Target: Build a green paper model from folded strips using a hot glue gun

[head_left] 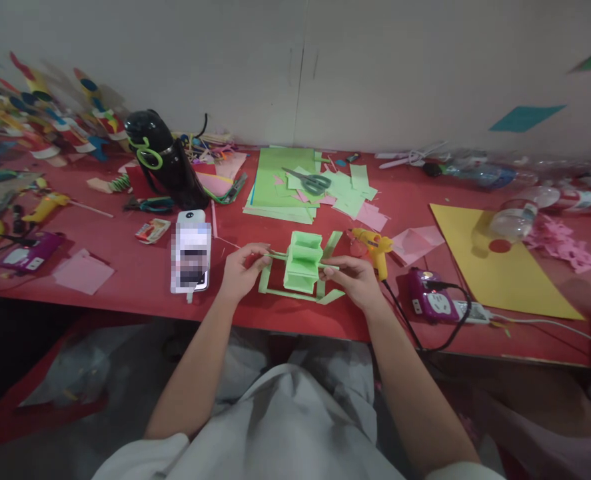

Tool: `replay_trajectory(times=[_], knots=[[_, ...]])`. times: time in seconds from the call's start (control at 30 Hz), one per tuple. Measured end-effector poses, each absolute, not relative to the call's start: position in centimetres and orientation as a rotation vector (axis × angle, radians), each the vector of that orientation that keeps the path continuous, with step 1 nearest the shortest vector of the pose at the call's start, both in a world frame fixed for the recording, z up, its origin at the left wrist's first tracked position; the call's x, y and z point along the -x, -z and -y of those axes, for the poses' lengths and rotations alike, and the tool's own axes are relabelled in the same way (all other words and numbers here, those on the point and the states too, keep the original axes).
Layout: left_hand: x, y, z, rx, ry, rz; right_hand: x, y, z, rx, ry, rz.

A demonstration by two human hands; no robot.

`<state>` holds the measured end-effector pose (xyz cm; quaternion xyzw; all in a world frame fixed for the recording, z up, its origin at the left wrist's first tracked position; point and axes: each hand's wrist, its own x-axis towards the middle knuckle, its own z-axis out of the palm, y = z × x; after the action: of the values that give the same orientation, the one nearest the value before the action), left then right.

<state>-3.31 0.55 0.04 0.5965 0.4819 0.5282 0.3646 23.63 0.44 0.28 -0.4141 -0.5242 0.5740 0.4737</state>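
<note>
A folded light-green paper model (302,261) sits on the red table (125,267) near its front edge, with flat green strips around its base. A thin green paper strip (280,255) runs across the model. My left hand (240,270) pinches that strip's left end. My right hand (356,279) pinches its right end just right of the model. Both hands rest low over the table.
A phone (191,253) lies left of my left hand. A yellow glue gun (372,247) and a purple power strip (431,300) lie to the right. Green sheets with scissors (311,180) lie behind. A black bottle (165,157), yellow sheet (495,267) and plastic bottles stand around.
</note>
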Motion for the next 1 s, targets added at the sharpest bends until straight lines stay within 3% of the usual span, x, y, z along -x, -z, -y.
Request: replay_trajectory(times=[0.23,0.4,0.6,1.0], knots=[[4.4,-0.4,0.0,-1.683,-1.301,-1.167,-24.0,-1.1,0.4,1.043,-1.368,1.317],[3.6,-6.2,1.6,-2.032,-1.373,-1.199,-24.1,-1.4,1.7,1.034,-1.368,1.336],[-0.7,-12.4,2.2,-2.628,-0.759,-1.124,-23.6,-1.5,1.9,1.15,-1.059,1.46],[-6.7,-12.7,0.1,-3.026,-0.066,-1.228,-23.1,-1.4,2.4,1.03,-1.14,1.386]])
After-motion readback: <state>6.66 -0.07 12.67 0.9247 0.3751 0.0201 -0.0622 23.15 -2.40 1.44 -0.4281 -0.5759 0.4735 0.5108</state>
